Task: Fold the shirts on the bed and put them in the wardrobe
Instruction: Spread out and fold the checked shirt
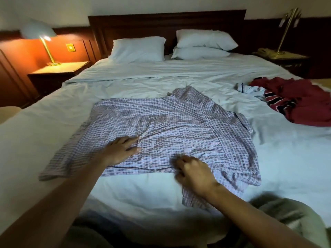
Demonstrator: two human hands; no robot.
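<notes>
Left hand flat, pinning checked shirt for smoothing; right hand seemingly pinches its near hem, blurred.

You're in a bedroom, and it has the look of a hotel room. Before you lies a wide bed in white sheets, with three white pillows against a dark wooden headboard. The left nightstand carries a lit brass lamp. The right nightstand holds a second brass lamp and a telephone. Dark wood panelling runs along the wall.
</notes>
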